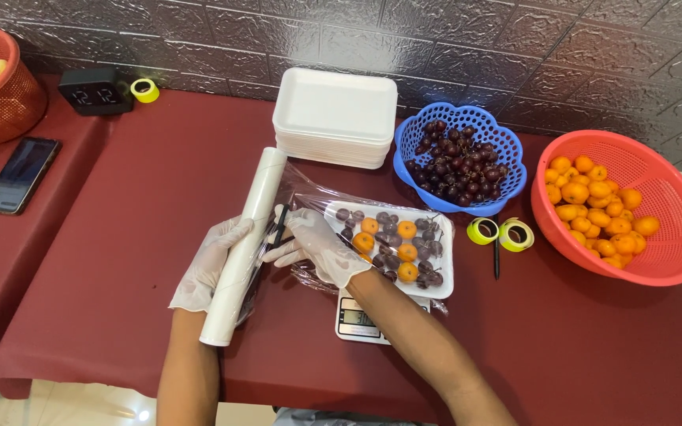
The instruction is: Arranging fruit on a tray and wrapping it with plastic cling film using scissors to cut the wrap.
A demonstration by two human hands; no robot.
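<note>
Hiding the scale (mostly), fruit tray; left hand grips film roll, right hand spread.

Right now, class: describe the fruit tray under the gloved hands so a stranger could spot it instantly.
On the dark red table, look between the blue basket of dark fruit and the roll of cling film. The filled white tray sits on a scale. Unlike the empty stacked trays, it holds orange and dark fruit.

Blue cherry basket, phone, stacked foam trays.
</note>
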